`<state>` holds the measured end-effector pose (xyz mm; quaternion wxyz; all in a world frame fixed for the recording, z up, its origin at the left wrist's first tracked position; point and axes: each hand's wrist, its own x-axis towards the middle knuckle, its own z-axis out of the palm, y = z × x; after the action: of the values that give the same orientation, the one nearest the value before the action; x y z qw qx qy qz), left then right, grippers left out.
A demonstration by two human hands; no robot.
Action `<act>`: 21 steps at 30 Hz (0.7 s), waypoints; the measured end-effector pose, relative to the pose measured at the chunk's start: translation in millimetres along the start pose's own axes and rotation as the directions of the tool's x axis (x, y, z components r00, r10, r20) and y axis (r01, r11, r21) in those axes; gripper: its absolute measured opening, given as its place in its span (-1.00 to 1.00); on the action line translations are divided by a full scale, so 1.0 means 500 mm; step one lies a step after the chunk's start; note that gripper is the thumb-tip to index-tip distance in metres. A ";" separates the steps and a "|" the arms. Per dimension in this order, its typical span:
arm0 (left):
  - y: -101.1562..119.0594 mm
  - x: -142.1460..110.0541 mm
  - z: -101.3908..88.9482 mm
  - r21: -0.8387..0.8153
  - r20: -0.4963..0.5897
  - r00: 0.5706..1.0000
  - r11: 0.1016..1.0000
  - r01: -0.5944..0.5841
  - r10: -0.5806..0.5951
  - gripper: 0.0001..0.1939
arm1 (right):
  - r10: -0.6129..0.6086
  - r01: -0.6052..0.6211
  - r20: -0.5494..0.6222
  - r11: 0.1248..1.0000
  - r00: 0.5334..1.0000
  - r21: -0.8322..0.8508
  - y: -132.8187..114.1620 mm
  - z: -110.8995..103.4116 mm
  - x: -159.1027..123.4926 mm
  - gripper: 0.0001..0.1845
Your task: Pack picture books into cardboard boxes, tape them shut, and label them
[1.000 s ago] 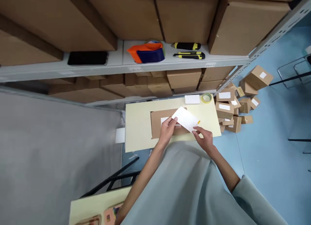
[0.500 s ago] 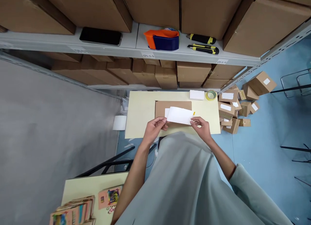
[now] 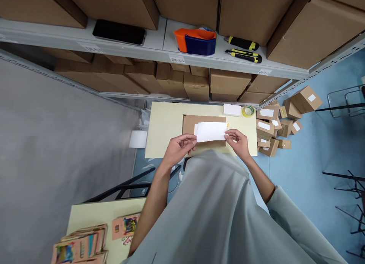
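A blank white label [image 3: 211,132] spans the gap between my two hands, a small yellow mark at its upper right corner. My left hand [image 3: 180,147] pinches its left end between thumb and fingers. At the other end, my right hand [image 3: 237,143] grips the lower right corner with thumb and fingertips. Beneath the label lies a flat brown cardboard box [image 3: 188,123] on the cream table [image 3: 162,131]. A smaller white patch shows past the label's left edge; I cannot tell whether it is stuck to the box.
A white stack of labels [image 3: 232,110] and a tape roll [image 3: 248,111] sit at the table's back right. Above, a shelf [image 3: 114,47] holds a phone [image 3: 119,32], tape dispenser [image 3: 196,41] and cutters [image 3: 243,49]. Labelled cartons [image 3: 266,127] pile up on the right; booklets [image 3: 82,245] lie lower left.
The label has turned from a slight tilt to nearly level, its right end rising with my right hand. Both hands keep hold. The whole view has shifted a little.
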<state>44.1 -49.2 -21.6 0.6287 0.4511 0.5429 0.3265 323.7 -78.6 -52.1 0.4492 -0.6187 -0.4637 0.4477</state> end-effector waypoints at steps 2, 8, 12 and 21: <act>0.001 0.000 0.001 0.006 0.009 1.000 1.000 0.000 0.000 -0.64 | 0.006 -0.006 0.003 1.000 1.000 0.001 0.002 0.000 0.002 -0.65; -0.008 0.002 0.014 -0.012 0.000 1.000 1.000 0.006 -0.006 -0.64 | 0.059 -0.061 0.034 0.996 0.998 0.058 0.029 0.005 0.011 -0.59; -0.017 0.003 0.036 -0.008 -0.047 0.999 1.000 -0.004 0.004 -0.63 | 0.015 -0.009 0.059 0.994 0.998 -0.105 0.031 0.013 0.014 -0.63; -0.007 -0.009 0.095 0.050 -0.122 0.993 0.999 0.005 0.001 -0.67 | -0.225 0.264 0.177 0.935 0.958 -0.239 -0.055 0.070 -0.032 -0.90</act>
<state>89.5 -64.7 -22.7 0.5834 0.4452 0.5887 0.3390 282.4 -84.6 -29.9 0.3812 -0.5750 -0.6236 0.3676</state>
